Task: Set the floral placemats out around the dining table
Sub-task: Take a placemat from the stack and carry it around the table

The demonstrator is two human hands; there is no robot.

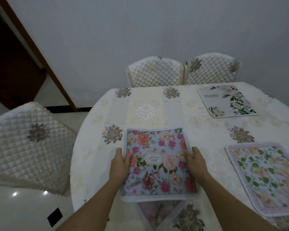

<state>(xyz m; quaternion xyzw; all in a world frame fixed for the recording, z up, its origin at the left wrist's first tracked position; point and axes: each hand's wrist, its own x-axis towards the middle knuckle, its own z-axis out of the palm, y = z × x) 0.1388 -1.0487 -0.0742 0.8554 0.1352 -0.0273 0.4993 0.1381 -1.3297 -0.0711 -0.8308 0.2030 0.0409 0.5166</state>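
A blue placemat with pink and coral roses (pixel 158 162) is in front of me over the dining table (pixel 157 107). My left hand (pixel 121 162) grips its left edge, thumb on top. My right hand (pixel 194 161) grips its right edge the same way. Under its near edge another placemat (pixel 157 212) peeks out, turned cornerwise. A pale pink placemat with green leaves (pixel 265 179) lies flat at the right. A white placemat with green leaves and the word "Beautiful" (pixel 225 100) lies at the far right side.
A cream embroidered cloth covers the table. Two quilted chairs (pixel 182 72) stand at the far side against the wall. A third quilted chair (pixel 28 145) stands at the left. Glossy floor and a brown door frame (pixel 40 52) lie to the left.
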